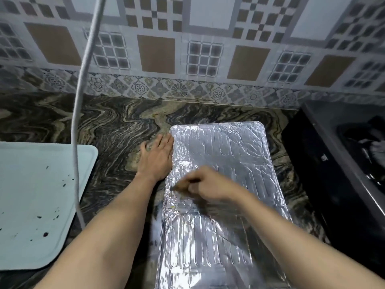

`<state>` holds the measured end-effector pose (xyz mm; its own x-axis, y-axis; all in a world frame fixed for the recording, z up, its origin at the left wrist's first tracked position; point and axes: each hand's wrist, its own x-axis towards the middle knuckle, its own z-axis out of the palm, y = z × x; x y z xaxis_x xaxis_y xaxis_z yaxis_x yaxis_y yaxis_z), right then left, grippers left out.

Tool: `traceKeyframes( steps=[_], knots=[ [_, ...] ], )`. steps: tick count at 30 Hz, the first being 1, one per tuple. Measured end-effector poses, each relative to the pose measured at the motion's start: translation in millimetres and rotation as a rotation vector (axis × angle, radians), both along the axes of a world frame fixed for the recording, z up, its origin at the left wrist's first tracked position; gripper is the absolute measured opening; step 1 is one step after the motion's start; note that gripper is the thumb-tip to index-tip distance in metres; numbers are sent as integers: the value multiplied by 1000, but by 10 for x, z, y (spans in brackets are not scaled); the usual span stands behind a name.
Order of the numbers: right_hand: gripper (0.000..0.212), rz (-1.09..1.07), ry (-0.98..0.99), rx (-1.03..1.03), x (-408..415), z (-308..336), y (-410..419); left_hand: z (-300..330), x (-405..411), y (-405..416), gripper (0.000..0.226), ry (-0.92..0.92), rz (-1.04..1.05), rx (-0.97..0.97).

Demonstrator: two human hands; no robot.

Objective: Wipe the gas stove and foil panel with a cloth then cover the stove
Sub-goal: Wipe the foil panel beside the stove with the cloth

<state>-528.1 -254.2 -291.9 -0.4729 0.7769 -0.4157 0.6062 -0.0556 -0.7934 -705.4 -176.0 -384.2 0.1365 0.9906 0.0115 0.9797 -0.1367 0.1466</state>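
On the marbled countertop (116,126), the foil panel (225,184) lies flat. Left hand (156,157) rests flat at the panel's left edge, fingers straight and together. Right hand (208,184) sits over the panel's left-centre, fingers curled around a small, blurred brownish item (184,185). Right of the panel stands the black gas stove (341,167). Left of the panel lies a pale tray (31,205), with a white cable (81,101) hanging in front.

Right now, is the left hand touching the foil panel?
Touching. The head view shows the left hand lying flat on the counter, its side against the foil panel's left edge.
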Motion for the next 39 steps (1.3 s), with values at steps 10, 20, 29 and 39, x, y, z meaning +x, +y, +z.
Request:
traceKeyframes(
  steps=[10, 20, 29, 39],
  knots=[
    [35, -255, -349, 595, -437, -678, 1386, -143, -13, 91, 52, -33, 31, 52],
    [39, 2, -165, 676, -111, -589, 60, 14, 37, 12, 52, -40, 58, -6],
    [34, -116, 43, -13, 127, -242, -661, 114, 124, 36, 65, 2, 100, -114],
    [23, -107, -77, 189, 222, 113, 1, 380, 218, 12, 56, 110, -18, -111]
  ],
)
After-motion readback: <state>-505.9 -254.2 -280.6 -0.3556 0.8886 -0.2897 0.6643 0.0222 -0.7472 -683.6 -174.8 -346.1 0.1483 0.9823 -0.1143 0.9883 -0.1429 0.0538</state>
